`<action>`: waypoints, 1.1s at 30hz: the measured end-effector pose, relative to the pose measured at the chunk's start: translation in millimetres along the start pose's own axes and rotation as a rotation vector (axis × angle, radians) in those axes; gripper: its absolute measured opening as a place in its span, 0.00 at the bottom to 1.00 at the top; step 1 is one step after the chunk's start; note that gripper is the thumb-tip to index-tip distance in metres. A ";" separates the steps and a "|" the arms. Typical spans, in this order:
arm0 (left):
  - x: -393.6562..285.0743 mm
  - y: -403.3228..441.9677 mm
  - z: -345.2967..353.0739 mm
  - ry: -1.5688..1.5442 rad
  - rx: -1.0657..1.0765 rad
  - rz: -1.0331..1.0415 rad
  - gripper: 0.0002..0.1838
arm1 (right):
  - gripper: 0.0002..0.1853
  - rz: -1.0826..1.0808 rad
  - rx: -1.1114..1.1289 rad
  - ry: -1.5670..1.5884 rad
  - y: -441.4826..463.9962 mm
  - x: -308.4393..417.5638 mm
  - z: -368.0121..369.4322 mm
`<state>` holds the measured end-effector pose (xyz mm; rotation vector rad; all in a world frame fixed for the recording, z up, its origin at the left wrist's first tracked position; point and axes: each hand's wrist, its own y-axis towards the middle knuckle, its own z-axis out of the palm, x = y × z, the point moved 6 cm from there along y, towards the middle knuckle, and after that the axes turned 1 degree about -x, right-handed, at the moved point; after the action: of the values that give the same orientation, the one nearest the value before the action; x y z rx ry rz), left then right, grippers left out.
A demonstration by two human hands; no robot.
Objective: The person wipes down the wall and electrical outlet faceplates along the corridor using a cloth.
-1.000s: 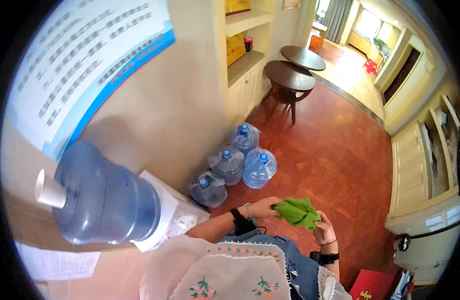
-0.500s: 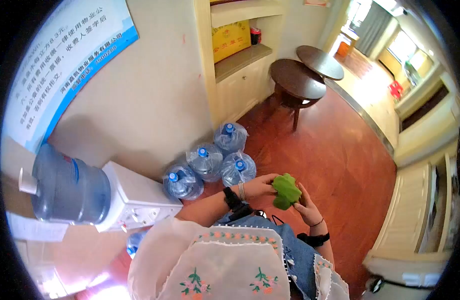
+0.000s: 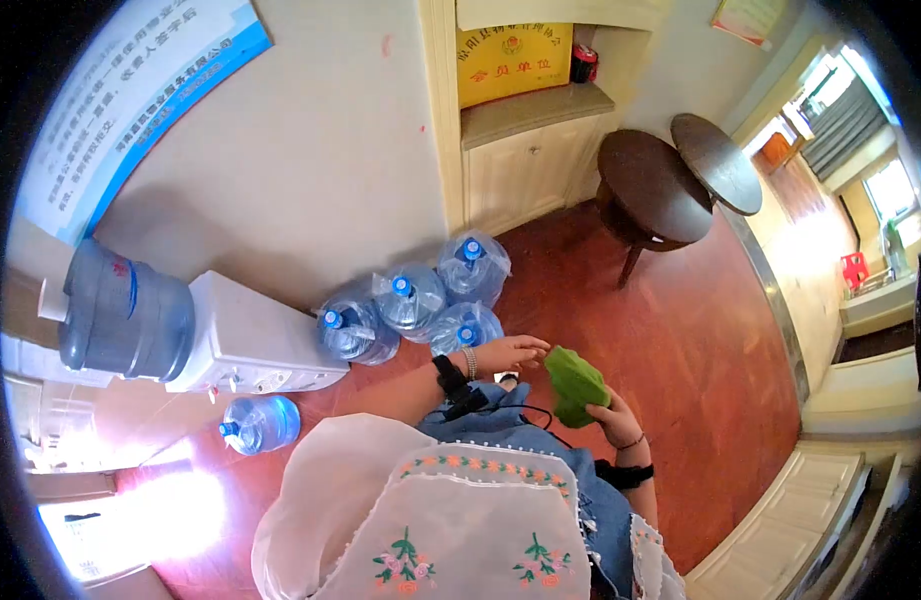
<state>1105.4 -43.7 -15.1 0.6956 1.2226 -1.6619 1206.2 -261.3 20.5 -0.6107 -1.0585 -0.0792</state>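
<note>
A soft-looking green cloth (image 3: 572, 386), crumpled or folded, is held out in front of my body above the floor. My right hand (image 3: 620, 420) grips its lower right edge, with the thumb lying across it. Just left of the cloth's top corner is my left hand (image 3: 510, 355), its fingers stretched out. The fingertips come very close to that corner; whether they touch it I cannot tell. Dark bands circle both wrists.
Several plastic-wrapped water bottles (image 3: 412, 300) stand along the wall beside a white water dispenser (image 3: 265, 330). Another bottle (image 3: 262, 424) lies on the floor. Two dark round tables (image 3: 652, 185) stand farther off. Low cabinets (image 3: 780, 510) line the right.
The view has shifted, bringing the floor bottle fully into sight. My left hand has come off the cloth's upper left side, its fingers straightening. The cloth now hangs more narrowly from my right hand.
</note>
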 end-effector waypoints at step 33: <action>-92.1 74.0 -117.8 -0.439 -1.250 0.200 0.15 | 0.23 0.472 -0.816 -0.403 432.6 264.6 -431.0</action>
<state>1201.1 92.8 -8.3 -0.3089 1.4781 -0.5733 1830.2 -59.8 -93.1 -1.6547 -1.2296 0.0328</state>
